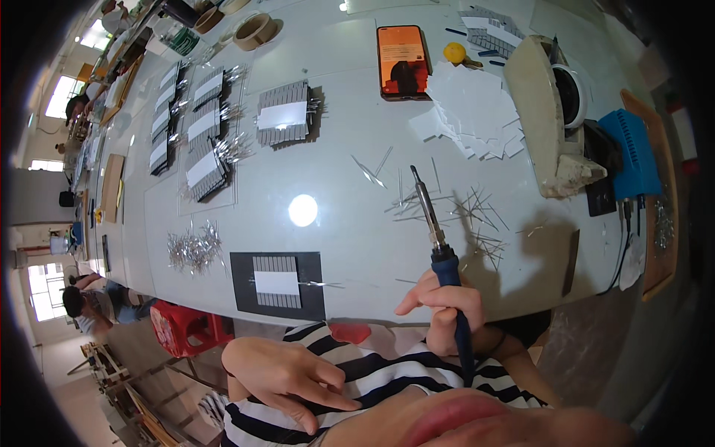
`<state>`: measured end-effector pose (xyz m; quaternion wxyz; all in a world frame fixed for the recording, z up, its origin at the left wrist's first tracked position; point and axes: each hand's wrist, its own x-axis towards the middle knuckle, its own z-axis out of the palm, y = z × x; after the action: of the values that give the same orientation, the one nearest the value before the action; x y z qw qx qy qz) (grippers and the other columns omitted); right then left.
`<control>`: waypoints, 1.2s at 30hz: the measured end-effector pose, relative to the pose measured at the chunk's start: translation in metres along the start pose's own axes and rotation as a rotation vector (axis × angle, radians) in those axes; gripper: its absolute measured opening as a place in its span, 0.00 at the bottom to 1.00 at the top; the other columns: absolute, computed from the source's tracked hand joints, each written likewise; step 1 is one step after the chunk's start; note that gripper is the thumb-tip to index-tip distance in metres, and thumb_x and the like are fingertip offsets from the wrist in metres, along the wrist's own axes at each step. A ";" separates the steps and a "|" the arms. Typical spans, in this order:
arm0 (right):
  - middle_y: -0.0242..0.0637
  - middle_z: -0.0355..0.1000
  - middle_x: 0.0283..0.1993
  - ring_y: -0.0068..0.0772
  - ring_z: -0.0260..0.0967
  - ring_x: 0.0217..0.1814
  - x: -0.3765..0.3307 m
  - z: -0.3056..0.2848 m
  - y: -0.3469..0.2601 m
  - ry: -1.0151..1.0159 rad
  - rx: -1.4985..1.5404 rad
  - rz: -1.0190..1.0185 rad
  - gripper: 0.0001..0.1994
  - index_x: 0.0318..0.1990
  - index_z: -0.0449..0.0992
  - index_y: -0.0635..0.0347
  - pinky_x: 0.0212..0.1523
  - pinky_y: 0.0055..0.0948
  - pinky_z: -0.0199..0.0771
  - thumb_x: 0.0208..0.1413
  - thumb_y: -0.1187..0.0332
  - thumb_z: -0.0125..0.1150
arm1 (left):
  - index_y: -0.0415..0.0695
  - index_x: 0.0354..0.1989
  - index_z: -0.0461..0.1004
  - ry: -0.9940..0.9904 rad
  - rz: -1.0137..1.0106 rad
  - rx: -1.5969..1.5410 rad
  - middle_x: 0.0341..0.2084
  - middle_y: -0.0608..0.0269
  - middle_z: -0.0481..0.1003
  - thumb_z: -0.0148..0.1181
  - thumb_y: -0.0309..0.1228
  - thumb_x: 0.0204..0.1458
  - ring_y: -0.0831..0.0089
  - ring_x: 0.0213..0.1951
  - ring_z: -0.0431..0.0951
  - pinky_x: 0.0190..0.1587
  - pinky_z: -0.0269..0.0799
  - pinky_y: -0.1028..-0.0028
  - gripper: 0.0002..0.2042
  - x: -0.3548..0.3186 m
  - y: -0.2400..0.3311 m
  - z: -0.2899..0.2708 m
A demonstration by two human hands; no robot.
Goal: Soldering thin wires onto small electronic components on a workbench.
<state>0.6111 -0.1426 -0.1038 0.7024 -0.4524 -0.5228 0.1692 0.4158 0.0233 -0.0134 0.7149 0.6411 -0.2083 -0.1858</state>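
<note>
My right hand (456,302) is closed around the dark blue handle of a soldering iron (445,270). Its metal tip points up and away over the table. In front of my striped shirt, my left hand (283,372) hangs empty, fingers apart and loosely bent. Close to the table's near edge lies a black mat (313,272). On it rests a panel of grey strips (287,299) under a white card (275,283), with thin silver leads sticking out to the right. Left of the mat is a pile of silver leads (195,247). Thin metal pins (480,212) lie scattered beyond the iron.
Several carded strip stacks (205,127) stand at the far left; another stack (283,115) is nearer the middle. A phone (402,63), white cards (477,112), a beige tape dispenser (532,112) and a blue box (629,160) with cables occupy the right. A red stool (179,328) stands left.
</note>
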 end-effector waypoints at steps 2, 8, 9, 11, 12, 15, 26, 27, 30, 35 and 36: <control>0.40 0.78 0.31 0.36 0.74 0.27 -0.001 0.001 0.000 0.010 -0.002 -0.049 0.10 0.49 0.69 0.63 0.35 0.36 0.74 0.69 0.65 0.50 | 0.28 0.59 0.70 0.002 -0.015 -0.003 0.32 0.53 0.67 0.62 0.38 0.60 0.57 0.30 0.71 0.31 0.67 0.65 0.26 -0.001 0.002 0.010; 0.44 0.78 0.28 0.33 0.69 0.23 0.000 0.003 0.003 0.012 -0.334 -0.194 0.13 0.47 0.66 0.62 0.35 0.33 0.71 0.71 0.60 0.45 | 0.29 0.58 0.71 0.041 0.021 -0.024 0.31 0.54 0.68 0.63 0.33 0.60 0.59 0.28 0.70 0.30 0.66 0.65 0.23 0.004 -0.003 0.026; 0.44 0.79 0.28 0.33 0.69 0.23 0.003 0.003 0.004 0.024 -0.346 -0.208 0.12 0.48 0.67 0.62 0.35 0.33 0.71 0.71 0.61 0.44 | 0.29 0.57 0.72 0.054 0.027 -0.023 0.30 0.54 0.68 0.62 0.32 0.60 0.59 0.28 0.70 0.30 0.66 0.65 0.22 0.005 -0.002 0.027; 0.44 0.79 0.28 0.33 0.69 0.24 0.002 0.002 0.005 0.028 -0.337 -0.188 0.13 0.48 0.67 0.63 0.35 0.33 0.71 0.72 0.61 0.44 | 0.30 0.56 0.74 0.079 0.026 -0.037 0.30 0.54 0.68 0.63 0.31 0.60 0.60 0.27 0.70 0.29 0.65 0.66 0.20 0.005 -0.003 0.032; 0.45 0.79 0.29 0.33 0.68 0.25 0.000 0.002 0.007 0.032 -0.326 -0.166 0.13 0.48 0.67 0.63 0.35 0.33 0.71 0.72 0.61 0.43 | 0.30 0.56 0.74 0.083 0.026 -0.033 0.30 0.54 0.68 0.63 0.31 0.59 0.60 0.28 0.70 0.29 0.65 0.66 0.20 0.003 -0.004 0.032; 0.43 0.79 0.31 0.34 0.69 0.25 -0.003 0.002 0.009 0.035 -0.291 -0.146 0.08 0.46 0.68 0.64 0.35 0.34 0.72 0.65 0.70 0.47 | 0.31 0.56 0.74 0.104 0.040 -0.030 0.30 0.55 0.69 0.63 0.30 0.59 0.61 0.28 0.70 0.30 0.66 0.67 0.19 0.000 -0.007 0.031; 0.45 0.78 0.29 0.32 0.70 0.27 -0.008 0.005 0.010 0.164 -0.277 -0.093 0.12 0.46 0.70 0.65 0.31 0.31 0.72 0.70 0.64 0.47 | 0.36 0.48 0.81 0.505 0.284 0.106 0.28 0.58 0.76 0.67 0.25 0.55 0.68 0.31 0.75 0.31 0.69 0.72 0.13 -0.019 -0.007 0.020; 0.45 0.78 0.29 0.32 0.69 0.26 -0.006 0.004 0.010 0.174 -0.305 -0.093 0.12 0.46 0.70 0.65 0.31 0.31 0.72 0.70 0.63 0.47 | 0.40 0.43 0.83 0.730 0.553 0.447 0.27 0.62 0.79 0.70 0.29 0.52 0.71 0.30 0.76 0.29 0.71 0.74 0.11 -0.026 -0.009 0.022; 0.44 0.78 0.27 0.32 0.70 0.26 -0.008 0.002 0.017 0.221 -0.332 -0.101 0.13 0.44 0.71 0.64 0.29 0.30 0.70 0.70 0.63 0.47 | 0.43 0.40 0.82 0.934 0.876 0.803 0.36 0.61 0.78 0.67 0.32 0.53 0.68 0.36 0.75 0.35 0.71 0.69 0.09 -0.025 0.008 0.038; 0.44 0.78 0.26 0.32 0.68 0.24 -0.006 0.007 0.019 0.172 -0.402 -0.160 0.09 0.44 0.71 0.64 0.28 0.30 0.69 0.67 0.68 0.48 | 0.34 0.55 0.71 0.725 1.583 0.691 0.56 0.46 0.68 0.59 0.37 0.59 0.51 0.59 0.63 0.58 0.57 0.48 0.22 -0.001 0.033 0.054; 0.43 0.78 0.26 0.32 0.68 0.24 -0.006 0.010 0.021 0.185 -0.431 -0.186 0.08 0.44 0.71 0.63 0.28 0.30 0.69 0.66 0.69 0.48 | 0.32 0.58 0.69 0.674 1.727 0.665 0.60 0.43 0.66 0.57 0.38 0.60 0.48 0.64 0.61 0.63 0.54 0.44 0.24 0.001 0.037 0.055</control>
<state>0.6051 -0.1311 -0.1237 0.6473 -0.5551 -0.5196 -0.0536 0.3874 -0.0196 0.0284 0.4103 0.4565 -0.4319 0.6609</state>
